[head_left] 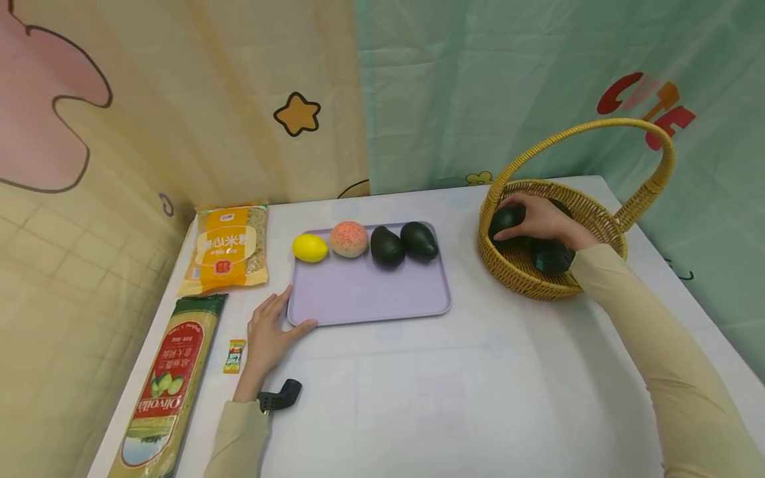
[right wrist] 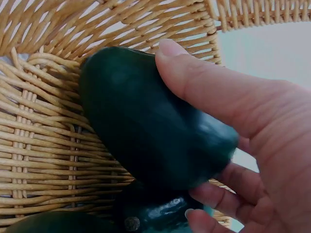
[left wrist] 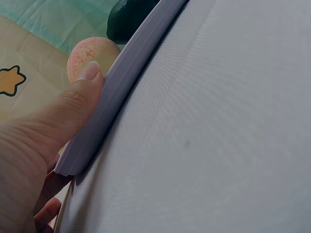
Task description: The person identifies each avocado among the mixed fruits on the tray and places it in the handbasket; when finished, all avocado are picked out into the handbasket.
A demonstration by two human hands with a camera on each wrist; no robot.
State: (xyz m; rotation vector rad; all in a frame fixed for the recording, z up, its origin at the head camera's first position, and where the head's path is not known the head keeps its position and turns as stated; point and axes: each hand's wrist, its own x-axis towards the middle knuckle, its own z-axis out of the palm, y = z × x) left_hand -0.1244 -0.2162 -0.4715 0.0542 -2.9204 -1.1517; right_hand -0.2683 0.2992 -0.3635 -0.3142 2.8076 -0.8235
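Inside the wicker basket (head_left: 520,282), the right hand (head_left: 540,219) clamps an avocado (right wrist: 136,111) between thumb and fingers, its long axis running toward the palm, while the left hand (head_left: 269,335), fingers spread, touches the distant tray (head_left: 370,292).

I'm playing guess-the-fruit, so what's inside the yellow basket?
The right grip holds one dark green fruit in the basket; a second fruit and a third fruit partly show. Whatever's under them, the grip or sleeve is covered.
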